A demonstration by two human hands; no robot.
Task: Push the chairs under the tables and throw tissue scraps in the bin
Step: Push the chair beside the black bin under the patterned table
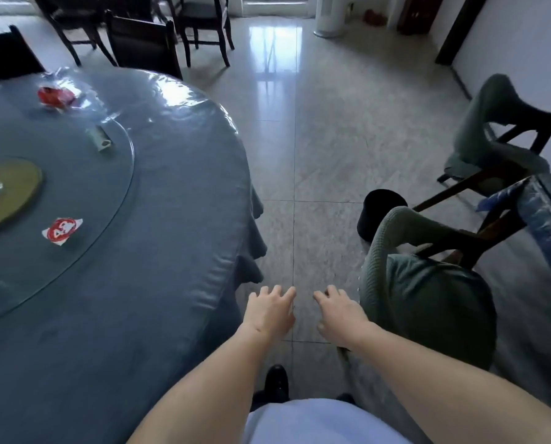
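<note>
Both my hands hang over the floor between two tables, fingers apart and empty: my left hand (269,310) beside the round table's edge, my right hand (340,312) just left of the near green-covered chair (428,290). That chair stands out from the right table (546,216). A second green-covered chair (498,129) stands farther back on the right. A black bin (380,216) sits on the floor behind the near chair. On the round table (171,219) lie a red-and-white scrap (62,230) and a red crumpled wrapper (54,96).
A glass turntable (75,174) tops the round table, with a small greenish tube (101,141) on it. Dark wooden chairs (142,43) stand at the far side. A white column unit (332,14) stands at the back. Tiled floor (316,139) runs between the tables.
</note>
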